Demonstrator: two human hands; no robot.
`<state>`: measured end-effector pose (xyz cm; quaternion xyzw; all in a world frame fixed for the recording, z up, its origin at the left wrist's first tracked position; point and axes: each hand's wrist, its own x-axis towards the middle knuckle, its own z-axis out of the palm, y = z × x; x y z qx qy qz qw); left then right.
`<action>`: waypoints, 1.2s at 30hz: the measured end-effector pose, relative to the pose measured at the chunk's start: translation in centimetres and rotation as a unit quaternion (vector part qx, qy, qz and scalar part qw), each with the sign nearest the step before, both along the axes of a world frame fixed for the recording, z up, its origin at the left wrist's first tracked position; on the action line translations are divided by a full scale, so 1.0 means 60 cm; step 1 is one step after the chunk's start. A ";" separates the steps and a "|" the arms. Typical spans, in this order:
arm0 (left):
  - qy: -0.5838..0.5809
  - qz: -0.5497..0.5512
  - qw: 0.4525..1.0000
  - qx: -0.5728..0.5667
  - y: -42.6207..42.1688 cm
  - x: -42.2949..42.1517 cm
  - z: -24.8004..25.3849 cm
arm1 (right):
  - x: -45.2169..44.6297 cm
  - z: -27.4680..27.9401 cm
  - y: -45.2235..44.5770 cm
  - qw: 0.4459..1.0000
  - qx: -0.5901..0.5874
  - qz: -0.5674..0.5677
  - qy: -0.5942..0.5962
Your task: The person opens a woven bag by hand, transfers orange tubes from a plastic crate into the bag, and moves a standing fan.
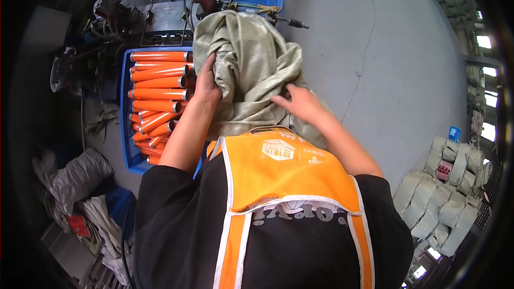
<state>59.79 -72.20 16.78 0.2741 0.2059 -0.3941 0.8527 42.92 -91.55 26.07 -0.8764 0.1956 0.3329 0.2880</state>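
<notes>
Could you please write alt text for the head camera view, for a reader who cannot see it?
The person's left hand and right hand touch a bunched, grey-green cloth. On the left, a blue crate holds orange tubes.

Grey-green woven fabric (254, 56), faintly glossy, is bunched in loose, crumpled folds between the left hand (208, 82) and right hand (303, 103).

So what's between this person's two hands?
Just the greenish cloth: in the head view, its bunched folds fill the stretch from the left hand to the right hand.
</notes>
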 end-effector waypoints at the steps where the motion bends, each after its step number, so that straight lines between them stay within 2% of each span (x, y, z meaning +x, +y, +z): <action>1: 0.006 -0.022 1.000 -0.009 -0.012 -0.002 0.008 | 0.006 -0.022 -0.013 0.970 0.184 -0.155 -0.027; 2: 0.009 -0.050 0.998 -0.036 -0.023 -0.012 0.030 | 0.013 -0.049 -0.026 0.883 0.358 -0.300 -0.053; 3: -0.006 -0.091 0.994 -0.060 -0.032 -0.026 0.060 | 0.024 -0.085 -0.040 0.817 0.457 -0.349 -0.054; 4: -0.022 -0.132 0.987 -0.084 -0.040 -0.039 0.084 | 0.038 -0.138 -0.042 0.755 0.501 -0.400 -0.142; 6: -0.087 -0.170 0.979 -0.076 -0.051 -0.055 0.113 | 0.056 -0.179 -0.054 0.742 0.461 -0.442 -0.205; 7: -0.072 -0.140 0.986 -0.052 -0.050 -0.046 0.114 | 0.059 -0.190 -0.066 0.704 0.512 -0.443 -0.217; 8: -0.056 -0.107 0.992 -0.027 -0.046 -0.032 0.115 | 0.063 -0.183 -0.073 0.704 0.514 -0.439 -0.217; 9: -0.035 -0.046 0.998 0.010 -0.036 -0.013 0.142 | 0.067 -0.168 -0.081 0.658 0.565 -0.449 -0.216; 11: -0.055 0.063 0.995 -0.062 0.014 0.052 0.105 | 0.070 -0.152 -0.115 0.582 0.614 -0.491 -0.209; 12: -0.031 0.095 0.993 -0.060 0.040 0.078 0.104 | 0.060 -0.142 -0.141 0.585 0.616 -0.487 -0.205; 14: -0.027 0.153 0.988 -0.011 0.117 0.116 0.033 | 0.049 -0.126 -0.188 0.530 0.678 -0.462 -0.214; 16: -0.040 0.160 0.986 -0.017 0.145 0.094 0.008 | 0.054 -0.151 -0.208 0.543 0.666 -0.460 -0.222; 18: -0.020 0.068 0.997 0.034 0.170 0.062 -0.021 | 0.057 -0.165 -0.215 0.557 0.653 -0.460 -0.227; 20: -0.054 -0.073 0.963 0.253 0.189 0.011 -0.064 | 0.072 -0.167 -0.222 0.502 0.659 -0.521 -0.208; 21: -0.200 -0.172 0.872 0.413 0.192 -0.016 -0.047 | 0.076 -0.167 -0.229 0.509 0.666 -0.505 -0.205; 22: -0.328 -0.264 0.724 0.547 0.197 -0.046 -0.031 | 0.075 -0.168 -0.236 0.511 0.669 -0.501 -0.200; 24: -0.463 -0.280 0.517 0.664 0.161 -0.091 0.046 | 0.072 -0.152 -0.241 0.602 0.640 -0.450 -0.160; 25: -0.463 -0.228 0.563 0.646 0.134 -0.108 0.082 | 0.072 -0.135 -0.234 0.603 0.650 -0.442 -0.140; 26: -0.458 -0.224 0.565 0.649 0.100 -0.120 0.121 | 0.071 -0.123 -0.224 0.606 0.651 -0.437 -0.136; 28: -0.555 -0.073 0.654 0.509 0.030 -0.140 0.174 | 0.070 -0.104 -0.197 0.657 0.642 -0.383 -0.094; 30: -0.649 -0.120 0.443 0.607 -0.019 -0.150 0.169 | 0.067 -0.081 -0.166 0.669 0.653 -0.348 -0.069; 31: -0.635 -0.130 0.448 0.616 -0.038 -0.148 0.140 | 0.065 -0.064 -0.152 0.669 0.674 -0.309 -0.049; 32: -0.629 -0.134 0.430 0.633 -0.049 -0.148 0.110 | 0.064 -0.051 -0.146 0.667 0.693 -0.270 -0.029; 34: -0.610 -0.185 0.457 0.621 -0.045 -0.139 0.039 | 0.059 -0.044 -0.157 0.661 0.706 -0.253 -0.026; 36: -0.492 -0.143 0.684 0.519 -0.029 -0.135 0.004 | 0.054 -0.046 -0.190 0.653 0.709 -0.262 -0.038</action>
